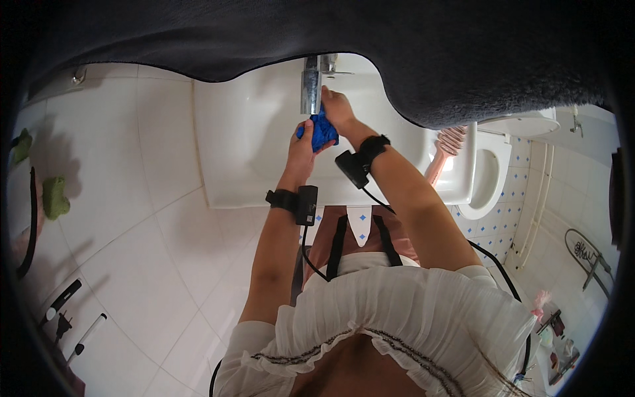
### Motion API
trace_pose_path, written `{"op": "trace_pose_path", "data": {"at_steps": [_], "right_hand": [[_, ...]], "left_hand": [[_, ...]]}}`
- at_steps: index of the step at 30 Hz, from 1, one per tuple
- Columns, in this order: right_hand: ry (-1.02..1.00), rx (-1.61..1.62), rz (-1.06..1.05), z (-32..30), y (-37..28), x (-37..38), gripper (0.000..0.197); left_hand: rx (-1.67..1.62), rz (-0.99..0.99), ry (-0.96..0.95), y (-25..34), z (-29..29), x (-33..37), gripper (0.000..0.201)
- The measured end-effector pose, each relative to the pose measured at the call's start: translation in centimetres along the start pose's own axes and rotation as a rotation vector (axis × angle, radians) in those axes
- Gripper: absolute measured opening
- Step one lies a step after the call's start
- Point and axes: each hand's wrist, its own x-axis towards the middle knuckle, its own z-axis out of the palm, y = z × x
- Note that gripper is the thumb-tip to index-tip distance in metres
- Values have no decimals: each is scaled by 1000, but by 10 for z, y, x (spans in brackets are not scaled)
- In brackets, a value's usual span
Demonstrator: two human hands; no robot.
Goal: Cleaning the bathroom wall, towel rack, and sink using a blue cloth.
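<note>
Both hands on blue cloth (323,132) at tap (311,86): L hand (303,147) pinches it from below, R hand (337,109) presses it to spout. Wiping looks mid-way; sink (251,132) prob. not yet wiped.

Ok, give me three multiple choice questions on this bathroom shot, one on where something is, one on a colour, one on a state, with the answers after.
1. Where is the cloth?
A. on the floor
B. at the faucet over the sink
C. on the toilet

2. What colour is the cloth?
A. blue
B. yellow
C. white

3. What are the hands doing?
A. both hang free
B. both grip the cloth
C. one holds a bottle

Answers:
1 B, the cloth sits against the metal faucet above the white sink.
2 A, it is plainly blue.
3 B, the left hand and right hand both close on it.
</note>
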Motion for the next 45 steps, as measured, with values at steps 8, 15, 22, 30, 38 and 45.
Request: {"op": "trace_pose_path", "data": {"at_steps": [8, 15, 22, 30, 38, 45], "right_hand": [[-366, 805, 289, -27, -10, -49, 56], [48, -53, -622, -9, -32, -98, 35], [179, -262, -617, -12, -26, -60, 22], [64, -28, 5, -9, -5, -11, 33], [-155, 1043, 520, -41, 34, -11, 29], [-103, 99, -82, -42, 67, -22, 62]], "left_hand": [[-506, 24, -41, 31, -13, -6, 65], [-483, 34, -262, 12, -10, -1, 61], [-402, -28, -118, 2, -7, 12, 27], [-137, -100, -154, 26, 10, -21, 53], [-233, 28, -69, 31, -25, -21, 42], [-114, -29, -66, 46, -12, -12, 42]]}}
